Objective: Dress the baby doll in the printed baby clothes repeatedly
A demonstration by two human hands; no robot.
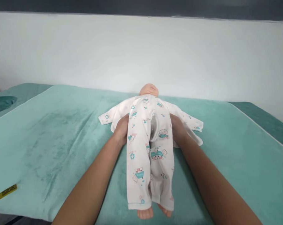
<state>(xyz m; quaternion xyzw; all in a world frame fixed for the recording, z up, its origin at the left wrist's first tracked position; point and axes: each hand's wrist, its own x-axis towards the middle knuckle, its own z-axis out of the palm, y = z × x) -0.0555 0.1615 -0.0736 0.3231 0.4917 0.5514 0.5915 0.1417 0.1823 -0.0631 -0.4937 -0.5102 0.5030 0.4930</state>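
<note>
A baby doll (149,89) lies on its back with its head away from me and its bare feet near me. It wears a white printed jacket (124,109), spread open at the sides, and white trousers (138,156) with an open crotch. The trousers reach high up its chest. My left hand (122,127) is against the left side of the trousers at the waist. On the opposite side, my right hand (177,126) touches them at about the same height. The fingers of both hands are hidden behind the doll and its clothes.
The doll rests on a teal plush cover (62,134) over a wide surface. A yellow strip with dark markings (4,193) lies at the near left. Behind stands a white wall (141,50). A darker teal bundle (3,103) is at the far left.
</note>
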